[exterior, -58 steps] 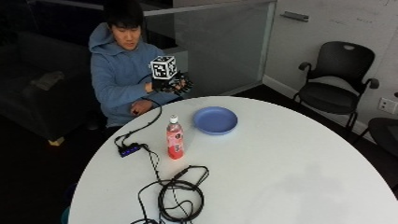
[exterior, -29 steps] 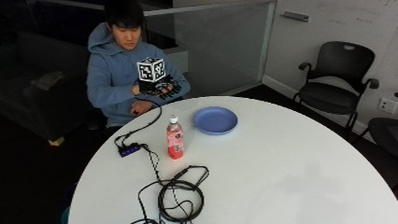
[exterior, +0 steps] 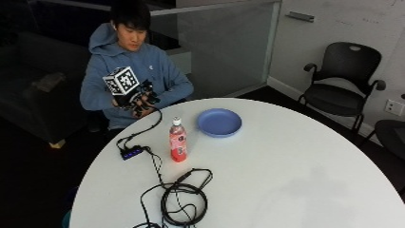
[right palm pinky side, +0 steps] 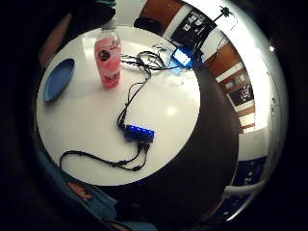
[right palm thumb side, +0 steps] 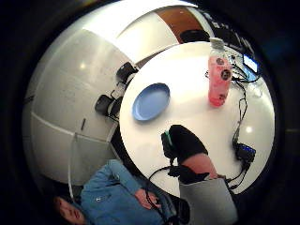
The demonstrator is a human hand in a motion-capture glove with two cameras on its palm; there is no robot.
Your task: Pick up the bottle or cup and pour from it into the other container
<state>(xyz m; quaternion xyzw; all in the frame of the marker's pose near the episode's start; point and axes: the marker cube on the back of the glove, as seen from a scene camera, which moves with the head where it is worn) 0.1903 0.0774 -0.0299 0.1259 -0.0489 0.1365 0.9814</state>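
The gloved right hand point(exterior: 140, 99) is raised at the person's chest, holding nothing; whether its fingers are curled cannot be told. The pink bottle point(exterior: 178, 140) stands upright on the tabletop point(exterior: 303, 166), near the blue plate point(exterior: 219, 122). A reach snagging the cable point(exterior: 149, 124) lying close beside the bottle could topple it.

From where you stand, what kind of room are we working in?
Probably an office meeting room: a round white table, a black office chair against the wall, and a glass partition behind the seated person. A pink bottle and blue plate sit on the table.
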